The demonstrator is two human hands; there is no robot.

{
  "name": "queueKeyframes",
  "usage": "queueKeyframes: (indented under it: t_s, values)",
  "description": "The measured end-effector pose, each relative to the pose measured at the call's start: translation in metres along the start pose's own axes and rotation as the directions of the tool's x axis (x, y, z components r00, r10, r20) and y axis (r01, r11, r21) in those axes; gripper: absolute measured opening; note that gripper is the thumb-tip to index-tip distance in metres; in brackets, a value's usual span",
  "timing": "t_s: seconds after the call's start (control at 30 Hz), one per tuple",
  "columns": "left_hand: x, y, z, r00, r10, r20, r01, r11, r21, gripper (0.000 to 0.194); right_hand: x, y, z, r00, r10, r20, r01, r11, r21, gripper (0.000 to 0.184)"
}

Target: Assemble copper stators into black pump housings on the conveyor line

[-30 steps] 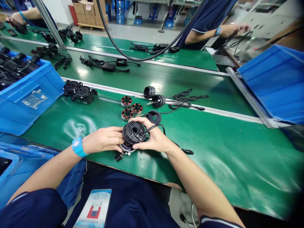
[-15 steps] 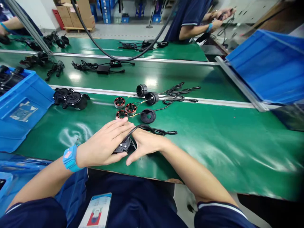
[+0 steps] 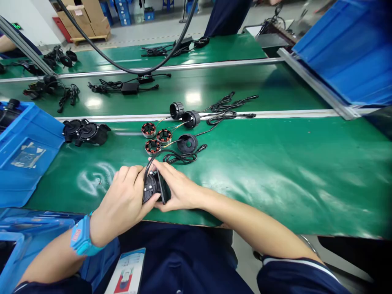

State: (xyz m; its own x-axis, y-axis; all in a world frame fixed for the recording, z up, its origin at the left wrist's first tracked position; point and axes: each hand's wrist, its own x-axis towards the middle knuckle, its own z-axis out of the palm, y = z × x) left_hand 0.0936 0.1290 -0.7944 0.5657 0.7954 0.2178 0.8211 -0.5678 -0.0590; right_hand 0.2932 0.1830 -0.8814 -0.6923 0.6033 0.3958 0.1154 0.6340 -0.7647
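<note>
Both hands hold a black round motor housing (image 3: 151, 187) with screws in its face and a flat plate on its right side. My left hand (image 3: 124, 198) is wrapped round its left side. On the right, my right hand (image 3: 176, 185) grips the plate side. A black cable (image 3: 180, 157) rises from the housing, loops over and lies coiled behind the hands, ending in a plug. Just beyond are several copper-wound stators (image 3: 164, 136), a black ring cap (image 3: 187, 143) and two ribbed black caps (image 3: 191, 119), joined to them by thin wires.
A blue bin (image 3: 29, 151) with black parts stands at the left, black pump units (image 3: 85, 131) beside it. Another blue bin (image 3: 346, 53) is tilted at the upper right. Cables with black adapters (image 3: 130, 87) lie across the metal rail (image 3: 275, 114). A thick cable (image 3: 122, 68) hangs overhead.
My hands have moved slightly left and turned the motor housing so its plate stands upright. My right hand has closed on it. The view has shifted; the co-worker's hands left it at the upper right.
</note>
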Motion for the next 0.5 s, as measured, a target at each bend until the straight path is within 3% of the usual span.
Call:
queueKeyframes:
  t_s: [0.17,0.23,0.4,0.43,0.5]
  values:
    - [0.005,-0.012,0.002,0.986,0.151,0.068,-0.137,0.974,-0.182,0.065,-0.003,0.004,-0.003,1.000,0.024,0.020,-0.024,1.000,-0.011,0.115]
    - [0.008,-0.014,0.003,0.984,0.149,0.095,-0.132,0.977,-0.168,0.066,-0.004,0.005,-0.001,1.000,0.029,0.006,-0.029,1.000,-0.012,0.116]
    - [0.012,-0.011,0.010,0.986,0.162,0.046,-0.152,0.973,-0.176,0.063,-0.013,-0.001,-0.005,0.999,0.044,-0.012,-0.044,0.999,-0.016,0.126]
    - [0.010,-0.010,0.011,0.986,0.162,0.033,-0.153,0.969,-0.195,0.064,-0.016,-0.002,-0.010,0.999,0.046,-0.015,-0.046,0.999,-0.017,0.124]
    - [0.006,-0.011,0.015,0.990,0.142,0.004,-0.138,0.963,-0.233,0.068,-0.023,0.000,-0.027,0.996,0.060,-0.073,-0.062,0.998,-0.024,0.101]
